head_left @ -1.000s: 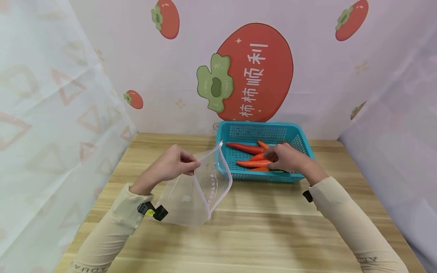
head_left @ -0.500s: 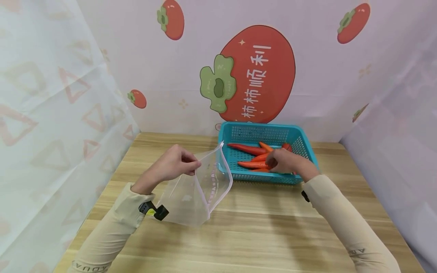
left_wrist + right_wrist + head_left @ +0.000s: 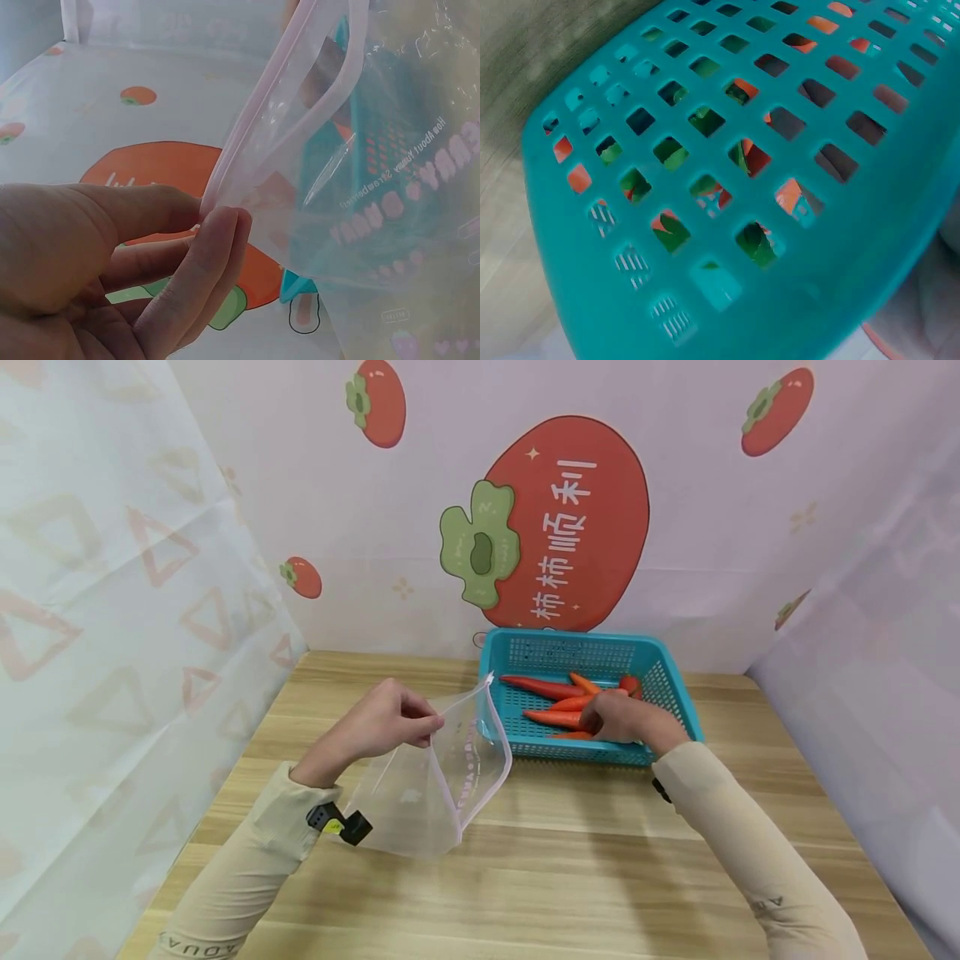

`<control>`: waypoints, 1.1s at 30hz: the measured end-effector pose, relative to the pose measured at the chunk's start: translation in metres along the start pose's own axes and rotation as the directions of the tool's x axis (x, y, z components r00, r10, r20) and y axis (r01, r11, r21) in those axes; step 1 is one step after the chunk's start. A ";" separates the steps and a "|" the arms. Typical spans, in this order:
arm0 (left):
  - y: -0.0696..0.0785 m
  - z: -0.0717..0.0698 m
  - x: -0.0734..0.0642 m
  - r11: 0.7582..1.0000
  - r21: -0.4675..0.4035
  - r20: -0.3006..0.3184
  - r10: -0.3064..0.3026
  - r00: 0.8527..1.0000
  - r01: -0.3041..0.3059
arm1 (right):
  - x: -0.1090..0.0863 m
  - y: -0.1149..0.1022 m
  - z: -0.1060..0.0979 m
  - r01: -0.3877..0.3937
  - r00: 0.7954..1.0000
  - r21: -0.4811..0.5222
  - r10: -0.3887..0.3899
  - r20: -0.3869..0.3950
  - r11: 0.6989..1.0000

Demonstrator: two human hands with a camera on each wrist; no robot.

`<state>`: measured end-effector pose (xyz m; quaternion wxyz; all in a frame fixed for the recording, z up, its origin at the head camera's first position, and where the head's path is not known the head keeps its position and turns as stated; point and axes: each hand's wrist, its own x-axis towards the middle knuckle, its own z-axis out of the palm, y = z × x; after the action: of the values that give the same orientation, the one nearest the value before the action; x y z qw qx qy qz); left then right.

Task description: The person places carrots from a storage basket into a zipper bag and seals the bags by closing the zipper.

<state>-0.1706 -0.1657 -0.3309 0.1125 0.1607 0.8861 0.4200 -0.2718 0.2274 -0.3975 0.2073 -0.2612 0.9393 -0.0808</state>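
Note:
My left hand pinches the edge of a clear zip bag with pink seal strips. The bag's mouth gapes toward the right. In the left wrist view, thumb and fingertips meet on the pink strip. My right hand reaches into a turquoise basket, fingers bent down over the vegetables. An orange carrot points out left from under it, and a long red chili pepper lies behind. Its fingertips are hidden, so I cannot tell whether they grip anything.
The basket's perforated wall fills the right wrist view, with green and orange pieces behind its holes. The wooden table meets a printed backdrop at the back. The bag's upper corner overlaps the basket's left side.
My right hand has shifted slightly left and lower inside the basket, showing more of a red piece behind it. My left hand keeps its pinch on the bag. The view has tilted slightly.

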 end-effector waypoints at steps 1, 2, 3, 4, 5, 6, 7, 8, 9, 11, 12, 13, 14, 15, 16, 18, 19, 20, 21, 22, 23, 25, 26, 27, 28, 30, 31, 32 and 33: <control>-0.001 0.000 0.001 1.000 -0.001 0.002 0.002 1.000 -0.002 | 0.001 0.000 0.000 -0.001 1.000 -0.008 0.001 0.005 1.000; -0.001 0.000 0.001 1.000 -0.002 0.003 0.004 1.000 -0.004 | 0.003 0.001 0.001 -0.002 1.000 -0.015 0.002 0.010 1.000; -0.001 0.000 0.001 1.000 -0.004 0.005 0.005 1.000 -0.005 | 0.004 0.002 0.002 0.001 1.000 -0.024 -0.001 0.013 1.000; -0.001 0.000 0.001 1.000 -0.006 0.006 0.005 1.000 -0.005 | 0.005 0.002 0.003 0.005 1.000 -0.032 -0.004 0.016 0.999; -0.002 0.000 0.001 1.000 -0.008 0.007 0.006 1.000 -0.006 | 0.006 0.004 0.003 0.006 1.000 -0.036 -0.005 0.018 0.999; -0.002 0.000 0.001 1.000 -0.008 0.008 0.006 1.000 -0.006 | 0.007 0.004 0.004 0.009 1.000 -0.042 -0.008 0.021 0.999; -0.001 0.000 0.001 1.000 -0.009 0.009 0.007 1.000 -0.007 | 0.008 0.005 0.004 0.008 1.000 -0.043 -0.006 0.025 0.999; -0.001 -0.001 0.001 1.000 -0.009 0.009 0.007 1.000 -0.007 | 0.008 0.005 0.004 0.008 1.000 -0.041 -0.006 0.029 0.999; -0.001 -0.001 0.001 1.000 -0.011 0.010 0.008 1.000 -0.008 | 0.009 0.005 0.004 0.006 0.999 -0.040 -0.005 0.032 0.999; -0.001 -0.001 0.002 1.000 -0.014 0.010 0.009 1.000 -0.008 | 0.009 0.006 0.004 0.005 0.999 -0.038 -0.003 0.040 0.999; -0.001 -0.001 0.002 1.000 -0.013 0.009 0.008 1.000 -0.008 | 0.010 0.006 0.004 -0.002 0.999 -0.034 0.003 0.042 0.999; -0.001 -0.002 0.002 1.000 -0.011 0.007 0.007 1.000 -0.007 | 0.010 0.006 0.004 -0.005 0.999 -0.029 0.006 0.044 1.000; 0.000 -0.002 0.002 1.000 -0.009 0.006 0.007 1.000 -0.007 | 0.010 0.007 0.004 -0.004 0.999 -0.023 0.005 0.045 1.000; 0.000 -0.002 0.002 1.000 -0.005 0.004 0.006 1.000 -0.006 | 0.011 0.007 0.004 -0.006 0.999 -0.018 0.006 0.047 1.000; 0.001 -0.002 0.002 1.000 0.002 0.002 0.005 1.000 -0.005 | 0.011 0.007 0.004 -0.009 0.999 -0.009 0.009 0.049 1.000; 0.000 -0.002 0.003 1.000 0.017 0.000 0.004 1.000 -0.004 | 0.011 0.008 0.005 -0.019 0.999 0.001 0.019 0.051 1.000; 0.001 -0.002 0.003 1.000 0.023 -0.001 0.004 1.000 -0.004 | 0.011 0.008 0.005 -0.019 0.998 -0.002 0.019 0.055 1.000; 0.001 -0.002 0.004 1.000 0.026 -0.001 0.005 1.000 -0.004 | 0.011 0.008 0.004 -0.018 0.998 -0.002 0.019 0.056 1.000; 0.001 -0.002 0.004 1.000 0.030 -0.002 0.003 1.000 -0.003 | 0.011 0.008 0.004 -0.018 0.998 -0.001 0.018 0.058 1.000; 0.001 -0.002 0.004 1.000 0.031 -0.003 0.002 1.000 -0.002 | 0.011 0.009 0.003 -0.023 0.998 0.003 0.022 0.059 1.000; 0.001 -0.002 0.004 1.000 0.030 -0.003 0.000 1.000 0.000 | 0.010 0.009 0.002 -0.022 0.998 0.002 0.022 0.059 1.000; 0.001 -0.002 0.004 1.000 0.030 -0.005 0.001 1.000 -0.001 | 0.009 0.009 0.000 -0.022 0.998 0.009 0.022 0.059 1.000; 0.001 -0.002 0.004 1.000 0.030 -0.008 -0.001 1.000 0.001 | 0.008 0.008 -0.002 -0.024 0.998 0.016 0.024 0.057 1.000; 0.001 -0.003 0.004 1.000 0.031 -0.010 -0.002 1.000 0.002 | 0.007 0.008 -0.004 -0.025 0.998 0.020 0.023 0.058 0.999; 0.002 -0.003 0.004 0.999 0.034 -0.013 -0.003 1.000 0.003 | 0.005 0.007 -0.006 -0.026 0.998 0.023 0.025 0.057 0.999; 0.003 -0.004 0.004 0.999 0.043 -0.019 -0.006 1.000 0.007 | 0.002 0.005 -0.012 -0.021 0.998 0.025 0.020 0.051 0.999; 0.004 -0.004 0.004 0.999 0.051 -0.021 -0.008 1.000 0.010 | 0.000 0.004 -0.014 -0.019 0.999 0.019 0.018 0.048 1.000; 0.004 -0.004 0.004 0.998 0.053 -0.024 -0.018 1.000 0.019 | -0.002 0.002 -0.017 -0.022 0.999 0.018 0.022 0.043 1.000; 0.005 -0.005 0.004 0.998 0.057 -0.025 -0.022 0.999 0.023 | -0.003 0.001 -0.021 -0.024 0.999 0.014 0.023 0.038 1.000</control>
<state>-0.1747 -0.1648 -0.3244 0.1017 0.1486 0.9009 0.3950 -0.2786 0.2312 -0.3783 0.2279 -0.2499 0.9376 -0.0804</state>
